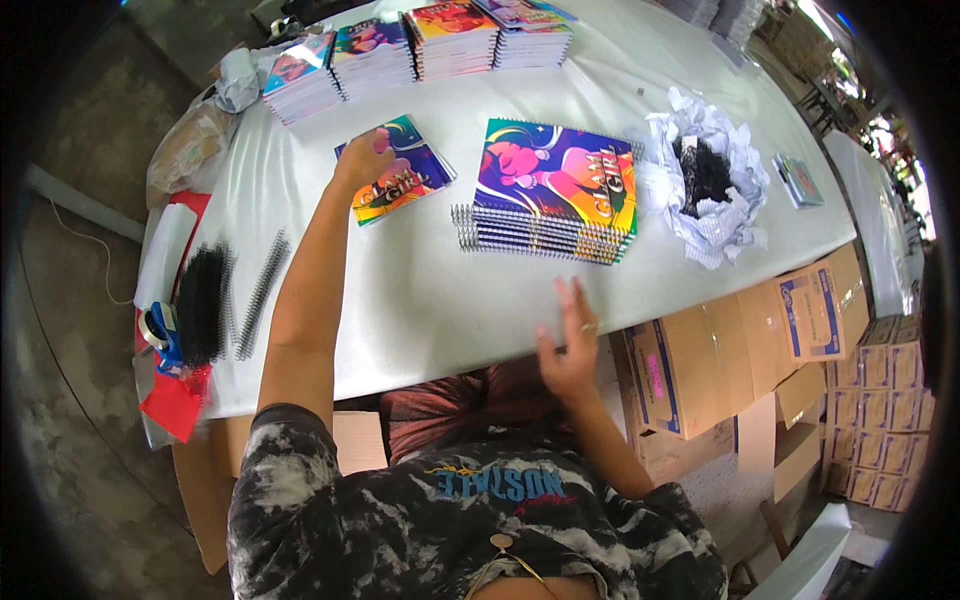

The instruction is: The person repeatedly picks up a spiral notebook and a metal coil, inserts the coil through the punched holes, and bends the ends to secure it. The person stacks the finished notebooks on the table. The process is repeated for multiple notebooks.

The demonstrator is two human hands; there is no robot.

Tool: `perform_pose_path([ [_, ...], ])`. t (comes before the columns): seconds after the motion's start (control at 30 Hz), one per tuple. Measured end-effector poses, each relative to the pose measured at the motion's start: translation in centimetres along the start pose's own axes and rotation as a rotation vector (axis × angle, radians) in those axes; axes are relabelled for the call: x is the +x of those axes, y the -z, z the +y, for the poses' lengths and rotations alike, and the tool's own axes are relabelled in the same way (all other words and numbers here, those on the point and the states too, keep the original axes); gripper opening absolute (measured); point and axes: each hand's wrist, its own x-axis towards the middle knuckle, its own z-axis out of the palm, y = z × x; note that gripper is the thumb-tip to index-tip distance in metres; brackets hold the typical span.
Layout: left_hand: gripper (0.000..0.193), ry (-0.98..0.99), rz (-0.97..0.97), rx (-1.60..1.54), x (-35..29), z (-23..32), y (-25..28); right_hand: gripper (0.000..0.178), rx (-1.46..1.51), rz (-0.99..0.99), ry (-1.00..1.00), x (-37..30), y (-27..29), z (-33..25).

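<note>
My left hand (pixel 368 162) reaches far across the table with its fingers curled over the top left part of a colourful notebook (pixel 405 195). The notebook lies tilted, and no wire coil shows along its visible edges. My fingertips are partly hidden, but the hand looks closed on it. Beside it, to the right, lies a fanned stack of spiral notebooks (pixel 555 180) with the same cover design, their coils overlapping along the near edge. Just above the table's near edge hovers my right hand (pixel 570 345), empty, slightly blurred, fingers apart, with a ring on one finger.
Several tall notebook stacks (pixel 455 45) line the far edge. Black binding coils (pixel 205 305), a loose coil (pixel 262 295) and a blue tape dispenser (pixel 163 335) lie left. Crumpled white paper (pixel 745 190) surrounds a black coil bundle (pixel 705 175) at right. Cardboard boxes (pixel 710 350) stand below.
</note>
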Motion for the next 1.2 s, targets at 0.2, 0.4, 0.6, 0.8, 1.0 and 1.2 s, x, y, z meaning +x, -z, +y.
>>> perform_pose_path([
  [0.2, 0.051, -0.231, -0.090, 0.300, -7.1, 3.3, -0.9, 0.054, -0.143, -0.133, 0.141, -1.8, -3.8, 0.8],
  [0.4, 0.040, -0.240, 0.208, 0.444, -13.0, 2.7, -1.5, 0.054, -0.150, -0.173, 0.135, -1.2, -3.9, 0.1],
  [0.6, 0.023, -0.440, -0.237, 0.344, -26.3, 10.0, 1.1, 0.056, -0.120, -0.334, 0.386, -0.8, -3.6, -5.8],
  [0.8, 0.041, -0.219, -0.134, -0.228, -27.9, 12.6, 10.1, 0.013, 0.107, -0.309, 0.493, 2.9, -3.8, -4.6],
  [1.0, 0.062, 0.109, 0.265, -0.932, -24.7, 9.3, 7.4, 0.019, 0.943, -0.184, -0.287, 3.3, -3.0, -3.5],
  [1.2, 0.026, 0.254, 0.065, -1.156, -24.7, 7.1, -0.3, 0.020, 0.786, -0.392, -0.363, 2.8, -3.6, -0.1],
])
